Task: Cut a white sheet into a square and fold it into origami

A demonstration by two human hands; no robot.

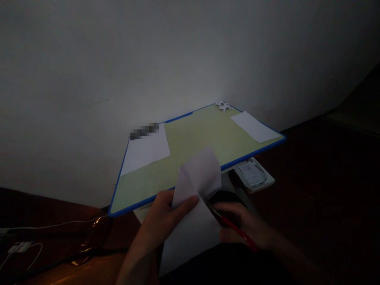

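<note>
Held sheet [194,233] was at 6 o'clock on the board, up in the air, its top overlapping the near edge in view and its bottom hanging toward the lap. Left hand [168,215] pinched it, thumb on the near face, at the sheet's 9. Right hand [245,221] was curled round red-handled scissors [237,230], coming in from 4, blades at the paper; blade gap too dark to call.

Step in hand, my read: mid-cut. Any further snip would call for left fingers keeping the paper taut, thumb clear of the blade line.

Board [202,134]: blue rim, bare middle strip running toward 12, so room to lay paper there. Flat left sheet [147,152] at 9, right sheet [255,128] at 2, paper scraps [223,105] at 1, near the rim. Wall [178,51] bounded 12, no reach beyond. White box [267,183] sat below the rim at 4.
</note>
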